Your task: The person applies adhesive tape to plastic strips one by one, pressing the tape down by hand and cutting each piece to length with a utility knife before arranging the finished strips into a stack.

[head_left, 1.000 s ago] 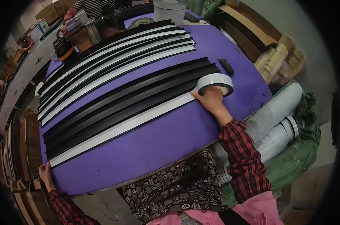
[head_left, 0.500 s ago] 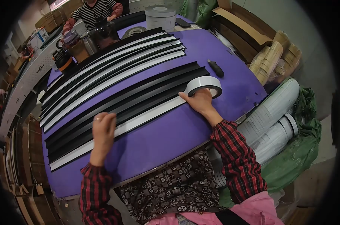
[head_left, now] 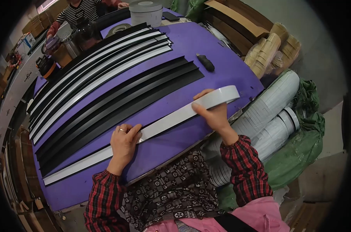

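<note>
My right hand point(head_left: 214, 116) grips a roll of white tape point(head_left: 231, 92), tilted up off the table, its thumb along the near side. From the roll, a white band of tape point(head_left: 167, 123) runs left along a long, narrow black strip point(head_left: 156, 136), whose dark edge shows beneath. My left hand point(head_left: 124, 145), with a ring on one finger, is closed over this strip near its middle, thumb and fingertips pressed together on it. Just beyond lie several bare black strips point(head_left: 117, 104), side by side. Farther back rest several strips with white faces point(head_left: 105, 69).
Everything lies on a purple tabletop point(head_left: 229, 58). A small dark elongated object point(head_left: 205, 62) sits at its right. At the back are a large white roll point(head_left: 145, 15), a phone point(head_left: 170, 16), bottles and another person point(head_left: 80, 13). Wrapped white rolls point(head_left: 260, 104) stand beside the right edge.
The taped strip has come nearer me, apart from the bare strips. My left hand has moved right and closed on it. The tape roll has tipped in my right hand.
</note>
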{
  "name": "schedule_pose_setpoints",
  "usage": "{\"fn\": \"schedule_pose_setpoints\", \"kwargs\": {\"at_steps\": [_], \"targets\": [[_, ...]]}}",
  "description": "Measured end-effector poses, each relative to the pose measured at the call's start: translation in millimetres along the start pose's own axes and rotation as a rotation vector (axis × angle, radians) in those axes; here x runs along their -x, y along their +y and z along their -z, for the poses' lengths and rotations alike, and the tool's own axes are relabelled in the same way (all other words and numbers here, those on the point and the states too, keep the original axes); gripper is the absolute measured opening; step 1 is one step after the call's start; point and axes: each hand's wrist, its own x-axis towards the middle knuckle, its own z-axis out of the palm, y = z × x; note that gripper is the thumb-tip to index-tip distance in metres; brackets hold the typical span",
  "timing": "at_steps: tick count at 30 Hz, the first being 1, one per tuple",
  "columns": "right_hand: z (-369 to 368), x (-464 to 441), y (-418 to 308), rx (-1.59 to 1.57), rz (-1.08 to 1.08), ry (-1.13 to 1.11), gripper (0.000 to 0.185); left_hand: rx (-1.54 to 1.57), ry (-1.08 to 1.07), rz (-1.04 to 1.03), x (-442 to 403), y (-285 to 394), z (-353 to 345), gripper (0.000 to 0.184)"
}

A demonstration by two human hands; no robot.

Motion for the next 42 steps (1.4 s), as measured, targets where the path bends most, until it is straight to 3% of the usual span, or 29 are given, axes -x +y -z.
{"fn": "schedule_pose_setpoints", "kwargs": {"at_steps": [3,5,9,12,14,15,17,25,27,29,31,34,36,37,40,42], "targets": [[31.4,-17.4,-3.9,-0.100,-0.132,0.143,0.017,0.018,0.024,-0.014,0.9,-2.1,-1.9,0.023],[62.2,-27.2,-2.9,-0.127,-0.096,0.206,0.015,0.057,0.061,-0.052,1.0,-3.5,-0.7,0.022],[103.8,-35.0,27.5,0.238,-0.168,0.162,0.016,0.014,0.023,-0.035,1.3,-2.1,-0.1,0.026],[113.4,-37.2,50.2,0.520,-0.142,0.139,0.030,-0.024,0.014,-0.026,2.5,-1.7,-1.3,0.028],[115.0,-35.4,55.0,0.823,-0.130,0.129,0.051,-0.041,0.009,-0.021,2.1,-1.5,-1.1,0.029],[115.2,-35.2,56.4,0.829,-0.130,0.136,0.051,-0.045,0.009,-0.009,2.2,-1.3,-1.3,0.030],[117.0,-32.5,61.3,1.131,-0.136,0.059,0.055,-0.043,0.007,-0.004,3.0,-2.0,-2.1,0.031],[110.1,-29.4,76.0,1.310,0.035,0.071,0.052,-0.060,0.020,0.004,3.1,0.0,-1.4,0.030],[109.7,-26.9,80.9,1.394,0.260,0.075,0.051,-0.052,0.011,0.005,5.2,-1.1,-0.8,0.030],[109.7,-28.0,78.6,1.511,0.304,0.022,0.050,-0.074,0.018,0.022,6.0,-5.5,3.8,0.029],[114.4,-29.1,81.2,1.583,0.123,-0.081,0.049,-0.116,0.132,-0.033,20.8,-18.5,19.1,0.029],[102.4,-25.5,69.6,1.574,0.029,-0.090,0.046,-0.347,0.144,0.236,75.2,-52.9,60.9,0.032],[109.7,-27.0,80.7,1.530,0.137,-0.070,0.046,-0.517,0.132,0.482,114.7,-74.8,87.2,0.043],[109.6,-26.5,76.9,1.562,0.146,-0.058,0.046,-0.560,0.130,0.504,131.1,-87.7,99.4,0.043],[110.6,-26.3,78.5,1.518,0.146,-0.052,0.045,-0.491,0.115,0.731,160.5,-110.1,125.5,0.056],[114.1,-26.1,82.5,1.534,0.151,-0.037,0.043,-0.456,0.128,0.767,157.2,-113.4,127.0,0.054]]}}
